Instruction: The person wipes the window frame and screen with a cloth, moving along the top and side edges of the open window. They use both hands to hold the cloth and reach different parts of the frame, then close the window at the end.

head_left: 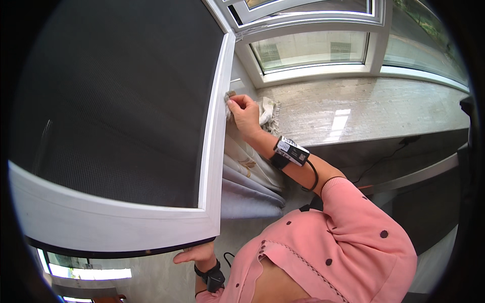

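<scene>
My right hand (244, 115) is closed, pinching a greyish-white cloth (268, 113) against the upright edge of an open window sash (214, 151). A bit of the cloth sticks out past my fingertips, and a crumpled part bunches behind my wrist. The sash has a white frame around a dark mesh screen (126, 111). At the sash's lower corner is my left hand (197, 253), its thumb stretched out to the left just below the bottom rail. The sash hides its other fingers, so their grip cannot be made out.
A glossy stone sill (364, 106) runs right beneath white-framed fixed windows (310, 50). Below my right hand hang pale curtains (247, 187). A small device (292, 151) with a cable is strapped to my right forearm; a black one (214, 276) sits on my left wrist.
</scene>
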The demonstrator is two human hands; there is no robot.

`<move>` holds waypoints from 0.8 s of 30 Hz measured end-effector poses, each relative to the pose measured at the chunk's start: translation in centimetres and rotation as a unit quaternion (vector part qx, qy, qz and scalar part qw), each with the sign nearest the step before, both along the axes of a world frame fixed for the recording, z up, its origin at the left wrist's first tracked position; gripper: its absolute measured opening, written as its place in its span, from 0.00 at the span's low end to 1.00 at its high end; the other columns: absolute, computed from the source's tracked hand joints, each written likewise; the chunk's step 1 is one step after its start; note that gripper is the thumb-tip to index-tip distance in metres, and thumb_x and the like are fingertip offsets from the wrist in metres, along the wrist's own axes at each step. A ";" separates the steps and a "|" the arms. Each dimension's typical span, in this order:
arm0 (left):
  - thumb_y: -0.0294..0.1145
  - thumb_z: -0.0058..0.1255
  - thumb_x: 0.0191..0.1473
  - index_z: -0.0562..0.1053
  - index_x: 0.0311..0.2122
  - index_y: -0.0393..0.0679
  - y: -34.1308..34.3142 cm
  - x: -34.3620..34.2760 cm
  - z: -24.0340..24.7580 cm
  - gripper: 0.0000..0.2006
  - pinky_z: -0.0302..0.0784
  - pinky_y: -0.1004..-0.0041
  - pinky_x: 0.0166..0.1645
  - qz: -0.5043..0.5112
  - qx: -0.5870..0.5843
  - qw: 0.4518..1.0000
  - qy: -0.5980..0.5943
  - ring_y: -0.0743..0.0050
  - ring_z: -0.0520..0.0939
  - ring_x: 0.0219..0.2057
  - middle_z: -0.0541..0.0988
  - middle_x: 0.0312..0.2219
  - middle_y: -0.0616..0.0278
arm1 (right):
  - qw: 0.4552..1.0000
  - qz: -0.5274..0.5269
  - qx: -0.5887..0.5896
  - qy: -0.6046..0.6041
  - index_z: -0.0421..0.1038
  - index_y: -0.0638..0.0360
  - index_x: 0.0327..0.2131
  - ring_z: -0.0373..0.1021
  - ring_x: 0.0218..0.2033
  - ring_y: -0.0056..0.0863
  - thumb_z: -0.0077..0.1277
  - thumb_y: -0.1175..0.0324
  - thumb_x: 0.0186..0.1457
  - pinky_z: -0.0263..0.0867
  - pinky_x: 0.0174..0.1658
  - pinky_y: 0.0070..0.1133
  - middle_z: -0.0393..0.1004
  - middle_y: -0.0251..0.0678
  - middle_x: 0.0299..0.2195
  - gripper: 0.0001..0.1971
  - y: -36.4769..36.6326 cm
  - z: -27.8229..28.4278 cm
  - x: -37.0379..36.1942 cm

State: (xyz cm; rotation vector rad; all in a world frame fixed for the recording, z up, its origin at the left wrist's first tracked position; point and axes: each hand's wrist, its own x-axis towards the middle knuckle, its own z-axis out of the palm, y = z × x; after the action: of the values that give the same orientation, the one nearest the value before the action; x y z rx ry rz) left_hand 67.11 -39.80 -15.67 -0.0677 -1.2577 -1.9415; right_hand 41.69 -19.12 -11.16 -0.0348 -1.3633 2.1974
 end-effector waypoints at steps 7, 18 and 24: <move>0.78 0.32 0.50 0.52 0.67 0.39 -0.1 -1.7 -1.1 0.53 0.51 0.67 0.67 -0.305 -0.181 0.933 0.057 0.64 0.60 0.63 0.58 0.64 0.56 | 0.981 0.189 0.040 0.030 0.71 0.62 0.34 0.66 0.29 0.10 0.55 0.74 0.57 0.63 0.30 0.12 0.72 0.25 0.28 0.04 1.4 0.4 16.2; 0.76 0.33 0.53 0.31 0.68 0.35 19.9 -7.1 6.8 0.57 0.34 0.52 0.68 -0.474 -0.457 0.666 0.351 0.40 0.33 0.68 0.30 0.67 0.38 | 0.996 0.053 0.065 -0.010 0.72 0.63 0.36 0.69 0.35 0.12 0.54 0.78 0.56 0.66 0.41 0.14 0.73 0.27 0.33 0.04 17.4 2.4 29.8; 0.72 0.38 0.54 0.39 0.69 0.35 31.3 -8.7 12.9 0.54 0.35 0.48 0.68 -0.447 -0.550 0.614 0.348 0.34 0.33 0.69 0.30 0.67 0.37 | 0.914 -0.389 0.058 0.099 0.67 0.60 0.38 0.64 0.30 0.10 0.48 0.79 0.60 0.62 0.35 0.11 0.69 0.27 0.34 0.04 23.4 4.3 31.6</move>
State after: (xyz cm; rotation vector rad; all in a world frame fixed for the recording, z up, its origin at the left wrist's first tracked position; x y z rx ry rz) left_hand 58.36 -8.53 -2.80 -2.1994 -1.7410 -1.1122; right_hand 73.32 4.23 -6.87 -0.2575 -1.1007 1.4073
